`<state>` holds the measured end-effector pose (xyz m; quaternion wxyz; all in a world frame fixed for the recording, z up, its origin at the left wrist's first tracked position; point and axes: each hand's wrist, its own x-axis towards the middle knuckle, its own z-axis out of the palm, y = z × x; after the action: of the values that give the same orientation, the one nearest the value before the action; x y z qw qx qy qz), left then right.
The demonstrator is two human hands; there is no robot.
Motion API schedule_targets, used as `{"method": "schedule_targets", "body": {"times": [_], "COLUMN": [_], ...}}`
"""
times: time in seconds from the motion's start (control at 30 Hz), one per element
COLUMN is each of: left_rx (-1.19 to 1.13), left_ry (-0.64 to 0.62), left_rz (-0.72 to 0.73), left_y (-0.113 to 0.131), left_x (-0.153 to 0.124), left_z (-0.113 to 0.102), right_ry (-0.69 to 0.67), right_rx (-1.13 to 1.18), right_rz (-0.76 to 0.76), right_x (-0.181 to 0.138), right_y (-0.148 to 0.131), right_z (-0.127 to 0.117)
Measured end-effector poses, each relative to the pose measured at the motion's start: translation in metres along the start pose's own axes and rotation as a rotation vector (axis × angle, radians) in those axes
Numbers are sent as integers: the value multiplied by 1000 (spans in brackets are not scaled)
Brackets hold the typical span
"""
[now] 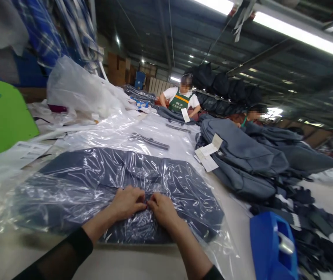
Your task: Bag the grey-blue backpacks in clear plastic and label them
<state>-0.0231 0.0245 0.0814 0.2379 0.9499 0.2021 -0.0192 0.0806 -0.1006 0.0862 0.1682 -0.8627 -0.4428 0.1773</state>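
Observation:
A dark grey-blue fabric bag [81, 167] lies flat on the table, inside a clear plastic bag [195, 190] that wrinkles and shines under the lights. Above its middle my left hand [128, 202] pinches the plastic, thumb and fingers together. Close beside it, almost touching, my right hand [164, 210] is closed in a pinch on the same film. The fingertips partly hide the bit of plastic they hold. Loose film spreads past the fabric on the left side.
Grey backpacks [242, 151] with paper tags [208, 153] are piled at right. A blue plastic holder [273, 245] stands at front right. Grey strips [150, 140] lie beyond the bag. At left are a green panel [5, 116] and plastic sheeting [78, 89]. Two co-workers stand farther back.

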Motion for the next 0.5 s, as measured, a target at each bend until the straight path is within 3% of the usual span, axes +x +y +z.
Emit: {"method": "schedule_targets", "body": {"times": [0.1,0.23,0.37,0.43,0.5], "left_rx": [-26,-77,-90,-88,-92], "left_ry": [28,68,84,86,88], "left_rz": [-29,-52,-29,-21,-29], "left_y": [-2,-5,-4,-4,-6], "left_x": [2,3,2,1,2], "left_z": [4,8,8,7,8], "right_ry": [10,115,453,528,515], "right_rx": [-19,-101,-229,-257,-245], "right_rz": [-28,-97,-320,-371,-336], "right_x": [-11,-55,-107,-125,-134], "right_y": [-6,3,51,80,104], "right_z": [-6,-7,-6,-10,-14]}}
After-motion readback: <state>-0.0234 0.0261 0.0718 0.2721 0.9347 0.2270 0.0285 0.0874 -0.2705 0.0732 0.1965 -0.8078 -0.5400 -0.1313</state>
